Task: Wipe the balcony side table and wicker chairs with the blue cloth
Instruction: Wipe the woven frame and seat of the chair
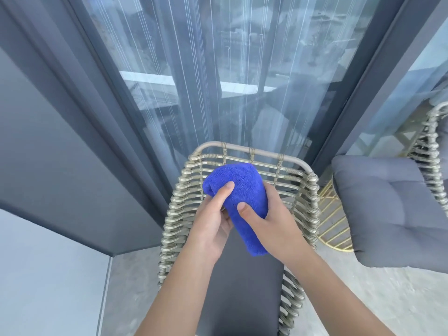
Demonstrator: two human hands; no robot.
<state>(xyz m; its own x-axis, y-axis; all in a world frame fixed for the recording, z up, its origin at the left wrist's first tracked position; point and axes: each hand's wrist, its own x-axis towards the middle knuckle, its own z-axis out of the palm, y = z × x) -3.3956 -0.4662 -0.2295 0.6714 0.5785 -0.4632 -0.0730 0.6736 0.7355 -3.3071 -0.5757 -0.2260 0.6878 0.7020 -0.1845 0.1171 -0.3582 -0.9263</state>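
I hold the blue cloth (238, 202) bundled in the middle of the frame, just above the seat of the wicker chair (179, 214), my left hand (209, 229) gripping it from the left with the thumb pressed on top, my right hand (271, 221) wrapped round it from the right, thumb on the front. At the right edge a grey cushion (385, 207) lies on a second wicker chair (429, 151), with a gold wire side table (333, 226) between the chairs, and a glass door (230, 81) fills the upper middle.

Bunched blue cloth (238, 190) above woven wicker chair (254, 154) with dark seat cushion.
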